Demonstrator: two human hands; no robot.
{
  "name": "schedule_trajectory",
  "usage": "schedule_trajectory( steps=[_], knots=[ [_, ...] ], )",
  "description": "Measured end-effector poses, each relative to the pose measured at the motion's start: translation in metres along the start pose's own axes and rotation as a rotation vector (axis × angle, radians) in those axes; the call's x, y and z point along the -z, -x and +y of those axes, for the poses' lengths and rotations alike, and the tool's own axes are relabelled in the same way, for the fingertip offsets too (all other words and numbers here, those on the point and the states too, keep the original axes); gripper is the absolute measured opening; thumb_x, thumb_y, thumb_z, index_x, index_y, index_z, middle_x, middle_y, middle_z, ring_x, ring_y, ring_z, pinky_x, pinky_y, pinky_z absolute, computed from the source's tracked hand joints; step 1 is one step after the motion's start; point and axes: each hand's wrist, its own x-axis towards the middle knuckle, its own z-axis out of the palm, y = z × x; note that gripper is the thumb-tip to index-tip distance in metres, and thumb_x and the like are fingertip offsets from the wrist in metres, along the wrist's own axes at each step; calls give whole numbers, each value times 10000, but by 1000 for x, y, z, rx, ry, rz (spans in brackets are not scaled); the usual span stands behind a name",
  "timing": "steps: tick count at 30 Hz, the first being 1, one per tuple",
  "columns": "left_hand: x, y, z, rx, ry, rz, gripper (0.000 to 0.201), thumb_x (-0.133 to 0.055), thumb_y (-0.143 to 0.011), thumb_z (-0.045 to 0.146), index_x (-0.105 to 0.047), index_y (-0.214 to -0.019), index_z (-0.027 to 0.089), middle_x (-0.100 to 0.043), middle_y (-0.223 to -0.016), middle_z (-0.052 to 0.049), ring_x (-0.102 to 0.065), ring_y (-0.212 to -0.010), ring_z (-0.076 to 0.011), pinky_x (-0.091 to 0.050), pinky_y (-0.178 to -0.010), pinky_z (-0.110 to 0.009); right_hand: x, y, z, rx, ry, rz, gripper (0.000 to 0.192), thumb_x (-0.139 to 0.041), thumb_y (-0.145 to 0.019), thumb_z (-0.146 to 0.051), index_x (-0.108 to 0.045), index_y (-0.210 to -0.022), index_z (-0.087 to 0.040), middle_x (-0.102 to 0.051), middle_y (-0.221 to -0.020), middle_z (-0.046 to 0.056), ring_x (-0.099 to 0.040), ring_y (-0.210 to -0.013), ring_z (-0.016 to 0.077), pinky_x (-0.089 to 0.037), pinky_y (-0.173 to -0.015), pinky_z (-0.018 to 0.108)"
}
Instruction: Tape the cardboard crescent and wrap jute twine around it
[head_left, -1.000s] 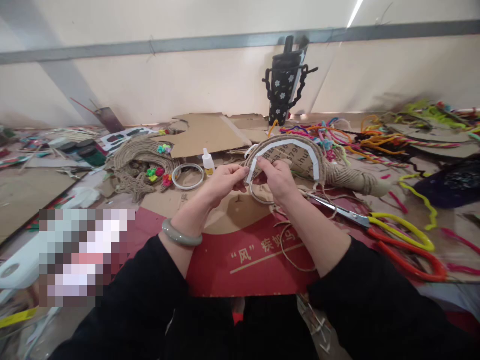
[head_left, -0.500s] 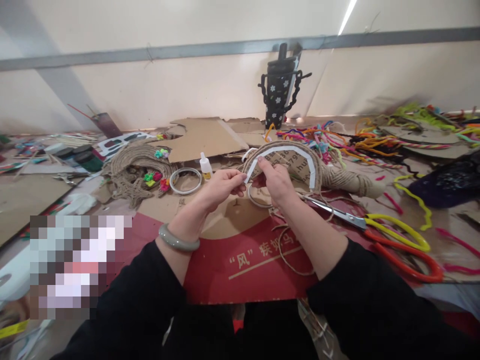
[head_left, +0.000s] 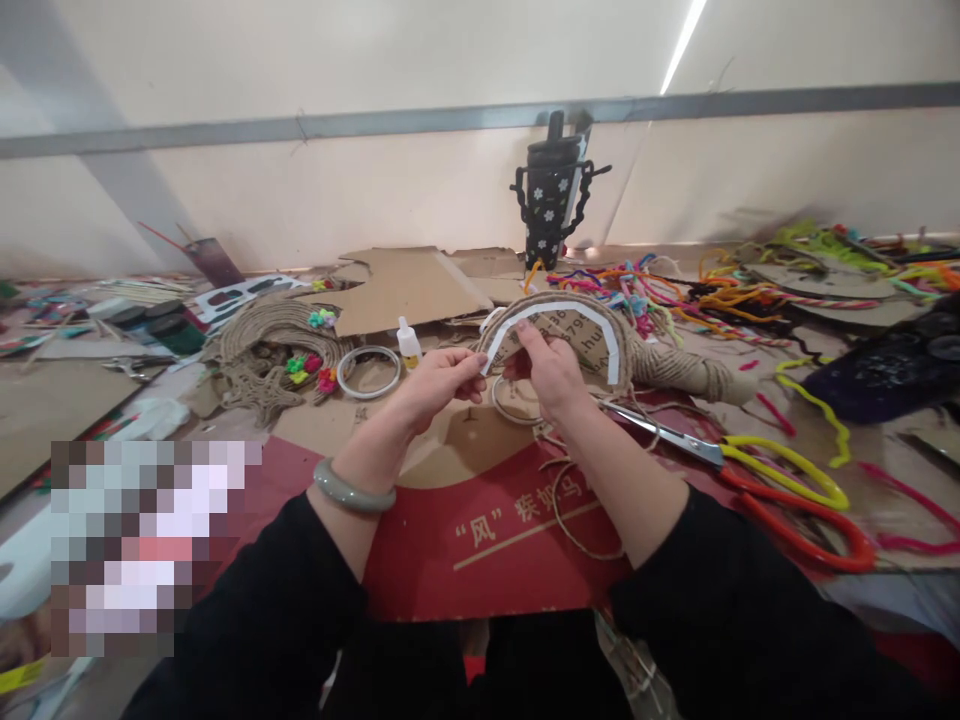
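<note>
A half-round cardboard piece (head_left: 581,345) is held up before me, its curved edge wrapped in brown twine and lined inside with a white strip (head_left: 574,308). My left hand (head_left: 444,385) pinches the piece's lower left end between thumb and fingers. My right hand (head_left: 550,372) grips its middle, thumb flat on the printed face and fingers hidden behind. Below the hands, a silver ring (head_left: 517,400) lies partly covered. A loose length of twine (head_left: 574,520) trails over the red cardboard (head_left: 420,560).
Large scissors (head_left: 675,435) with yellow and orange handles lie at right, near a twine roll (head_left: 686,372). A small glue bottle (head_left: 409,343), another ring (head_left: 369,373) and a twine wreath (head_left: 262,335) sit at left. A black tumbler (head_left: 550,200) stands at the back.
The view has shifted slightly, so most things sit a little lower and further left. Both hands keep their hold on the half-round piece.
</note>
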Motion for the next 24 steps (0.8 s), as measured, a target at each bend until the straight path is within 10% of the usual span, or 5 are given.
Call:
schedule_trajectory(
  steps=[9,17,24],
  knots=[
    [1,-4,-2,-87,144,107,368,-782,-670,458,-633,-738,128,-593,-604,13,-523,-514,-72,-410,-506,-189,-4,10,-3,-132,202,-267,403,-607,-788,-432,-573,-512,-141,-530,-441,2,-489,-401,76,-424,-437,191],
    [3,-2,0,-107,184,114,316,-773,-683,413,-618,-691,138,-566,-584,24,-459,-489,-54,-384,-493,-189,-3,6,-2,5,-29,-96,343,-642,-692,-488,-580,-593,-166,-550,-525,-23,-492,-474,73,-462,-494,201],
    [2,-1,2,-133,209,142,297,-776,-673,386,-632,-748,138,-573,-618,24,-467,-514,-56,-356,-487,-181,-4,11,-2,4,56,-244,345,-661,-678,-477,-562,-556,-170,-535,-501,-15,-491,-458,82,-451,-478,218]
  ],
)
